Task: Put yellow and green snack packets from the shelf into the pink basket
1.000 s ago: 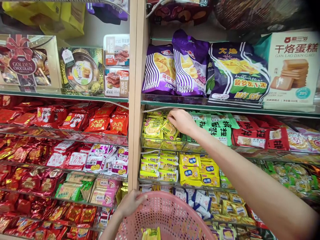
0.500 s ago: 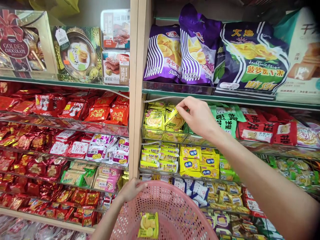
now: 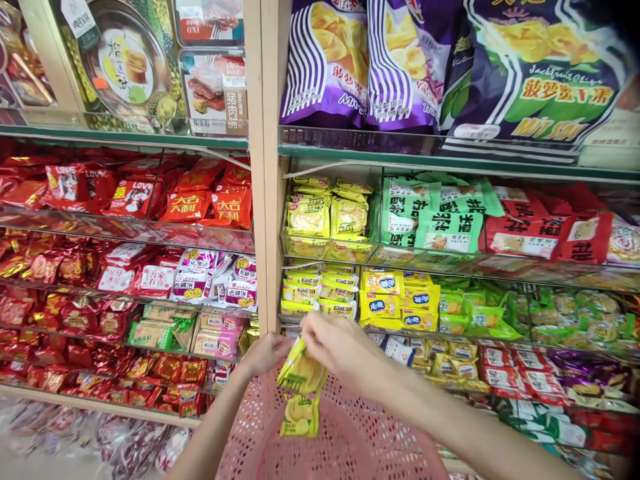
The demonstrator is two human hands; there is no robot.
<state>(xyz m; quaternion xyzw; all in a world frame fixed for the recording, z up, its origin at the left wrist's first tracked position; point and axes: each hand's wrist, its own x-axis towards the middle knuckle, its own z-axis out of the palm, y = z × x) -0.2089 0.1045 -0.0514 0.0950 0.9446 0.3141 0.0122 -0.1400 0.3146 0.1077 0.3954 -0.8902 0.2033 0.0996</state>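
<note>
My right hand (image 3: 336, 347) is closed on a small yellow snack packet (image 3: 301, 371) and holds it just above a pink plastic basket (image 3: 360, 440). Another yellow packet (image 3: 299, 416) lies inside the basket, right under the held one. My left hand (image 3: 265, 353) grips the basket's far rim. Both hands hang in front of shop shelves. More yellow packets of the same kind (image 3: 327, 217) sit in a clear tray on the shelf above.
A wooden upright (image 3: 263, 167) divides the shelves. Red sweets (image 3: 125, 200) fill the left trays. Green packets (image 3: 435, 213) and red ones (image 3: 540, 230) lie right of the yellow ones. Purple chip bags (image 3: 360, 60) stand on top.
My right hand pinched a yellow packet out of the shelf tray and brought it down to the basket. The view tilted down; the left hand stayed on the rim.
</note>
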